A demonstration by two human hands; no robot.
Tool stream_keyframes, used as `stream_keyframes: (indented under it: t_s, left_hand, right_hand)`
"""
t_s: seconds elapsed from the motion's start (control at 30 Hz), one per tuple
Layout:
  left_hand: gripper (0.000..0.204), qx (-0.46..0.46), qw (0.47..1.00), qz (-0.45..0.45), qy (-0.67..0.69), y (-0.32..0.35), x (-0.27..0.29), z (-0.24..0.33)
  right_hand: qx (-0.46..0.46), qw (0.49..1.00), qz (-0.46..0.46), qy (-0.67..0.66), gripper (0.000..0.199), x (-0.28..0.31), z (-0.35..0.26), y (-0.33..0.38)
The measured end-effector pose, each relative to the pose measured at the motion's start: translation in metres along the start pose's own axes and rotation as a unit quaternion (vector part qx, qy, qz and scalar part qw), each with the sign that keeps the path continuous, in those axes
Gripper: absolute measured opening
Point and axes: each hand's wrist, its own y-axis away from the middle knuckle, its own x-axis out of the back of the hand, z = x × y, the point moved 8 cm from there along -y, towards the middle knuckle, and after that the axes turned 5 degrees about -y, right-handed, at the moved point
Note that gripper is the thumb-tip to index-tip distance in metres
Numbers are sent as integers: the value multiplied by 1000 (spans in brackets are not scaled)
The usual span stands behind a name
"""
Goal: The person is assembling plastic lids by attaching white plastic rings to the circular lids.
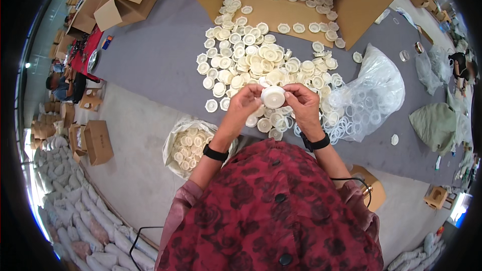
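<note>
Two-hand grip on round cream cap [273, 97] (ridged rim)

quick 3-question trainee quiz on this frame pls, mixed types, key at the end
1. True or false: both hands hold one round cream plastic disc.
2. Where do the clear rings lie? A) in the cardboard box B) in the clear plastic bag at the person's right C) on the floor
3. Fill in: the white sack below the left hand holds cream ____.

Key: 1 true; 2 B; 3 discs. The right hand grips the disc's other side.
</note>
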Motion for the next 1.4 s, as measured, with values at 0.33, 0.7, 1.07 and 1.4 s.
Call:
stream_keyframes:
  t_s: [0.33, 0.7, 1.07, 1.4]
  left_hand:
    - [14, -21, 995, 8, 101, 19, 3, -20]
    - [11, -62, 986, -74, -133, 16, 2, 13]
    - [29, -40, 999, 18, -10, 22, 0, 21]
    - [17, -50, 998, 33, 5, 37, 12, -5]
  right_hand:
    - [19, 991, -68, 111, 11, -4, -3, 9]
    - [92, 939, -184, 277, 14, -41, -28, 14]
    - [-2, 999, -47, 11, 12, -21, -6, 14]
    - [42, 979, -127, 155, 18, -26, -12, 16]
